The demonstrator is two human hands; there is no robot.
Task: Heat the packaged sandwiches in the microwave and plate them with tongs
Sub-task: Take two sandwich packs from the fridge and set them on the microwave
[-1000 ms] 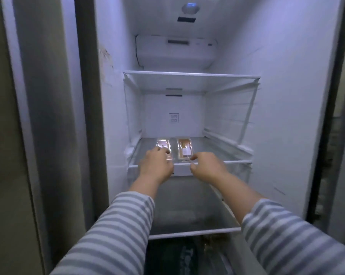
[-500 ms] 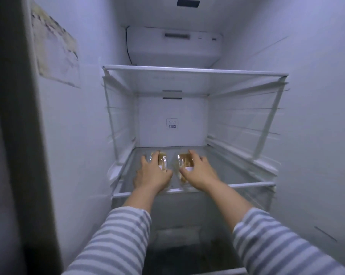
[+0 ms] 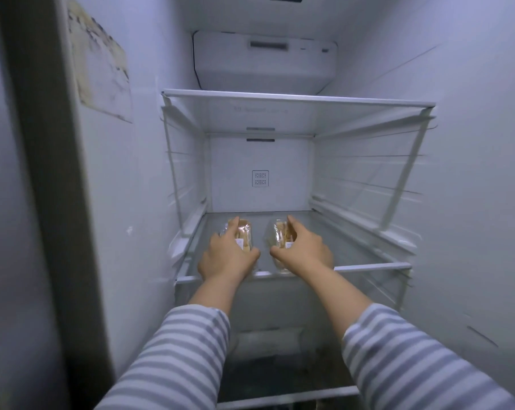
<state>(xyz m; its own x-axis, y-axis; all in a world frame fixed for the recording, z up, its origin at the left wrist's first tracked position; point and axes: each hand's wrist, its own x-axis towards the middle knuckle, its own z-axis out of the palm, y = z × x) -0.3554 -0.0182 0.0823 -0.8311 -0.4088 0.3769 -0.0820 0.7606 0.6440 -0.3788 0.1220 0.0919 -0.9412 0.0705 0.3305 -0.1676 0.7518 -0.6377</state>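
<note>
Near the shelf's (image 3: 371, 266) front edge, the left hand (image 3: 225, 255) wraps the left sandwich pack (image 3: 244, 233); the right hand (image 3: 305, 251) seems closed around the right sandwich pack (image 3: 278, 232).

left hand (image 3: 226, 255): palm down, fingers curled, thumb pointing inward.
right hand (image 3: 305, 250): palm down, fingers curled, index finger extended forward.
arms: both outstretched, roughly parallel, striped sleeves pushed up to the forearms.

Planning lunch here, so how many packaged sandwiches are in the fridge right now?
2. The left sandwich lies on the glass shelf under the left hand; the right sandwich lies beside it under the right hand. Nothing else shows.
</note>
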